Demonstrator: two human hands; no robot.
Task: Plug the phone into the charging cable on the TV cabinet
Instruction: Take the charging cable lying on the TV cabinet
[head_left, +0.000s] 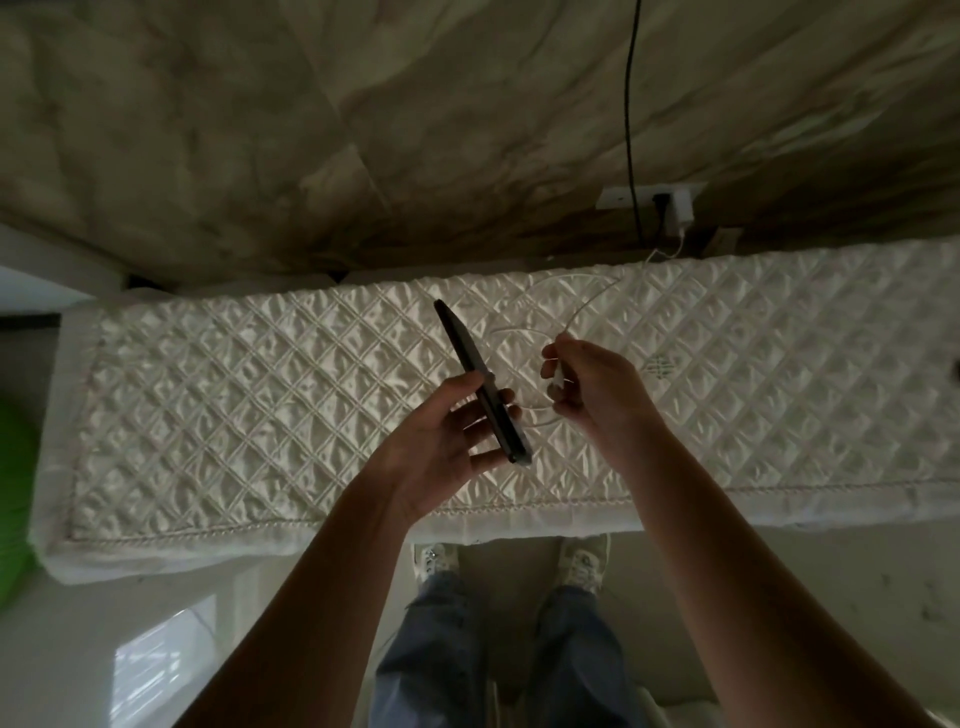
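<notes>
The phone (480, 384) is dark and is seen almost edge-on, above the middle of the TV cabinet (208, 415). Its far end points up and to the left, and its near end is lower and to the right. The left hand (441, 447) holds the near half of the phone: the thumb lies on the left side of it and the fingers (506, 400) are curled around the right side, so the hand is closed on the phone.

Just to the right of it, the right hand (592, 389) holds the end of the charging cable (582, 306). The fingers of this hand are pinched narrow on a small white plug piece; the tip of the plug is too small to tell clearly. The plug and the phone are near but apart. From the right hand the thin white cable goes in loops over the top of the cabinet, then far and to the right, up to a white charger (680, 210) in a wall socket (623, 197) behind the cabinet. A black cord (629, 104) hangs down the wall and reaches the same socket.

The cabinet top is covered with a white quilted cloth (779, 389) with a diamond pattern. Near the person, below the cabinet edge, there are two light shoes (436, 558) and blue trousers (431, 649) on a pale floor. At the left edge there is something green (13, 493), blurred.
</notes>
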